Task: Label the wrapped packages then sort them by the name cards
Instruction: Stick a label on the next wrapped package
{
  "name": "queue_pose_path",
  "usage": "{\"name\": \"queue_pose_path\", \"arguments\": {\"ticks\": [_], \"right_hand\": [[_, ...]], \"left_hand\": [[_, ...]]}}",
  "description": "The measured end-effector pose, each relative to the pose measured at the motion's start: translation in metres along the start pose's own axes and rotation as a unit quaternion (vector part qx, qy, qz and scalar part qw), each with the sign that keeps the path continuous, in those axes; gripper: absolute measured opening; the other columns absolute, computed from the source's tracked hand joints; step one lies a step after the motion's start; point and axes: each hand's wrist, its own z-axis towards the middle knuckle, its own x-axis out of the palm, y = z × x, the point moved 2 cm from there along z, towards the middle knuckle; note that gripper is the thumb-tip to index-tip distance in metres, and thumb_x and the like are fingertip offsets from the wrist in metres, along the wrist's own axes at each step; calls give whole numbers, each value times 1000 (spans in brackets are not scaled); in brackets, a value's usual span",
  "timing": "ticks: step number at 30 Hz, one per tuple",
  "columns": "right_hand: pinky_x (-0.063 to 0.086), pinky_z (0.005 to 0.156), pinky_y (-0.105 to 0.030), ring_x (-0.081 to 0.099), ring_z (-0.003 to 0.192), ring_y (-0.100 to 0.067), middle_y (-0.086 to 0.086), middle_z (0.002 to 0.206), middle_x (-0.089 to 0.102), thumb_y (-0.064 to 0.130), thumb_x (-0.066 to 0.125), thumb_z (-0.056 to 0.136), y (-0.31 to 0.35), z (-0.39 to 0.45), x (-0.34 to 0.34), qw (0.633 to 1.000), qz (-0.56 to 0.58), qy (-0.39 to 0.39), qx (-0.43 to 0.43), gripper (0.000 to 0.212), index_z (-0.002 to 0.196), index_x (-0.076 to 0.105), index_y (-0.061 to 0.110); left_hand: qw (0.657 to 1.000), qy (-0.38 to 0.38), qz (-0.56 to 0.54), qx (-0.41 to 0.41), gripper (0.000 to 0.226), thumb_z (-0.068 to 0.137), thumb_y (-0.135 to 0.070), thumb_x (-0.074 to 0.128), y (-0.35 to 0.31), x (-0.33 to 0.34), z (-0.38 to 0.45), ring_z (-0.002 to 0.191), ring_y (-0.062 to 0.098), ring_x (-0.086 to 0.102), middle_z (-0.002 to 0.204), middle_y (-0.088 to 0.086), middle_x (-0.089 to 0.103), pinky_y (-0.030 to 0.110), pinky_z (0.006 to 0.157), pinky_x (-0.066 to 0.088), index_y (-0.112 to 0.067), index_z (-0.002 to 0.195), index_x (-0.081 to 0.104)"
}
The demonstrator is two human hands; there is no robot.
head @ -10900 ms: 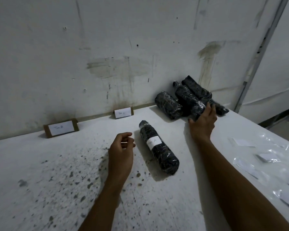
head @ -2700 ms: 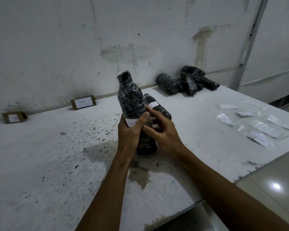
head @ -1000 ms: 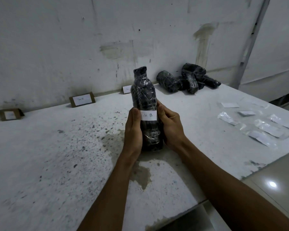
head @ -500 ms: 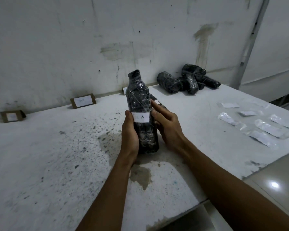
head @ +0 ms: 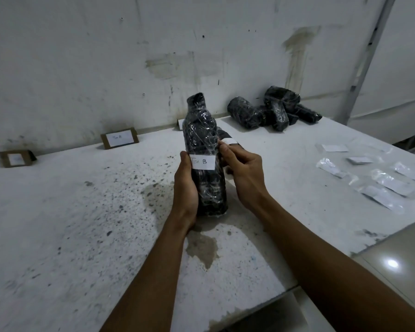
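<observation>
I hold a black, plastic-wrapped, bottle-shaped package (head: 203, 135) upright over the table's middle. A white label (head: 202, 161) reading "Tim B" is stuck on its front. My left hand (head: 185, 185) grips its lower left side. My right hand (head: 243, 172) rests on its right side, thumb at the label's edge. Another labelled package (head: 225, 137) lies behind, mostly hidden. Several unlabelled black packages (head: 271, 111) are piled at the back right. Name cards stand along the wall: "Tim B" (head: 119, 138), another at far left (head: 16, 158), a third (head: 179, 123) half hidden.
Several loose white labels in clear sleeves (head: 379, 180) lie on the right of the white, speckled table (head: 82, 224). A stain marks the table near its front edge, below the package. A wall runs along the back; the table ends at the lower right.
The package turned in my hands so that the "Tim B" label faces me again. My right thumb moved to the label's right edge. The package stays upright at the same spot.
</observation>
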Motion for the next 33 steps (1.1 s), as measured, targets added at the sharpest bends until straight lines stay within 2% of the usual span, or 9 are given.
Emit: {"name": "queue_pose_path", "arguments": {"ticks": [4,9,12,17,20,24,28,31,33], "right_hand": [[47,57,-12,62,64,3,12,74,72,3,59,99,0,0,0,1000,0,-2,-27,24,115,69,-11],[51,68,-12,69,83,4,3,99,74,0,60,97,4,-6,5,999,-11,7,-38,30,126,64,-5],[54,72,-16,71,88,-2,-1,101,75,3,64,96,4,-7,6,999,-21,-5,-42,29,124,67,-2],[62,83,-43,73,94,-26,-9,101,75,28,72,90,3,-9,9,996,-63,-22,-62,34,116,73,5],[61,74,-44,69,84,-23,-2,96,71,47,72,83,6,-12,14,985,-139,-34,-91,43,109,68,13],[60,72,-38,68,82,-19,0,95,70,50,69,84,8,-15,16,979,-171,-47,-99,42,108,66,15],[61,77,-37,73,93,-27,-12,102,75,29,77,88,10,-10,10,998,-51,2,-31,34,114,74,7],[58,86,-35,71,110,-30,-18,118,73,24,77,80,7,-7,8,994,83,32,67,50,123,70,1],[55,99,-43,66,120,-32,-20,127,69,26,77,78,3,-5,9,984,131,48,112,58,129,66,0]], "left_hand": [[1000,6,3,-4,62,107,-56,20,1,0,0,116,35,67,122,14,73,49,100,52,-20,126,68],[1000,-4,1,1,58,107,-53,20,0,-1,-2,99,22,73,109,6,77,36,84,56,-24,116,70],[1000,-11,3,3,60,105,-57,25,-1,-2,-3,94,26,72,106,11,76,42,85,55,-20,116,71],[995,-37,64,64,58,100,-63,35,-3,6,-6,101,31,72,114,13,73,50,85,60,-20,128,63],[986,-55,111,114,51,99,-59,32,-5,12,-10,106,20,71,116,1,72,46,91,58,-28,129,59],[973,-72,160,146,34,101,-54,30,-7,17,-13,101,6,70,107,-16,71,33,86,57,-43,120,56],[977,-76,147,135,32,107,-47,30,-8,14,-11,95,9,71,108,-8,70,31,79,58,-37,122,56],[979,-78,130,138,37,108,-45,26,-8,12,-9,98,8,71,110,-6,71,27,80,58,-34,126,57],[981,-78,122,133,38,111,-38,26,-7,11,-7,102,9,70,114,-3,71,27,84,57,-28,129,58]]}}
